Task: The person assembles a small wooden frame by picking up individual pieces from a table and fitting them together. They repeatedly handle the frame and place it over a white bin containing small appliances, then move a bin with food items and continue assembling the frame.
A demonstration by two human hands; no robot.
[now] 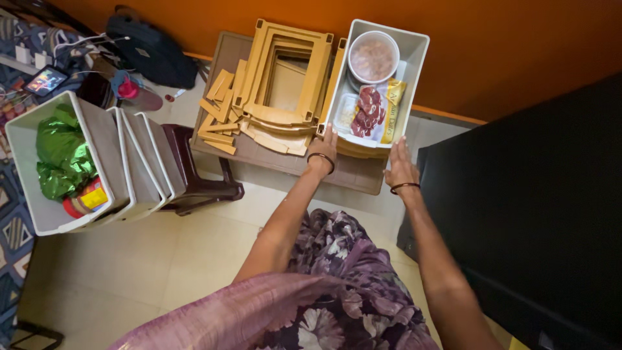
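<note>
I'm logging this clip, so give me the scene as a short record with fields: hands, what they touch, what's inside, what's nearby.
left hand: on the near-left corner of the white bin
right hand: at the bin's near-right corner
bin contents: round lidded tub, food packets
beside bin: stacked tan frames on a brown table
further left: more white bins on a dark stool, one holding a green bag
</note>
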